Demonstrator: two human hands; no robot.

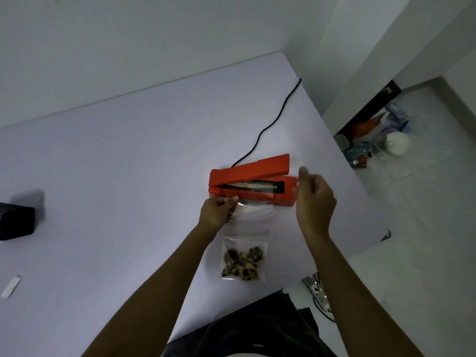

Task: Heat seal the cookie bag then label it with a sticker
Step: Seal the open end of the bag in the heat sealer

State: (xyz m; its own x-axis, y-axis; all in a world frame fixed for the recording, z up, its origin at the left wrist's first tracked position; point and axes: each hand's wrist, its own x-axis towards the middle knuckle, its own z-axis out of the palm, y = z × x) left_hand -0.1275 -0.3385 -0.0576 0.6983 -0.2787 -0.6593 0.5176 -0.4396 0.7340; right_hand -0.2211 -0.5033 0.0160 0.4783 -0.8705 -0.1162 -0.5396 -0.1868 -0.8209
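An orange heat sealer (251,171) lies on the pale table (128,176) with its lid raised. A clear plastic bag (253,220) holding several dark and spotted cookies (243,262) stretches from the sealer toward me, its open top laid across the sealing strip. My left hand (216,212) pinches the bag's left edge just in front of the sealer. My right hand (315,199) hovers at the sealer's right end, fingers loosely curled, holding nothing that I can see. A white sticker strip (11,286) lies at the table's far left edge.
The sealer's black power cord (273,122) runs back over the table to the wall. A black box (16,222) sits at the left. On the floor to the right lie clutter and a white pot (398,144); a power strip (318,288) lies near the table's front.
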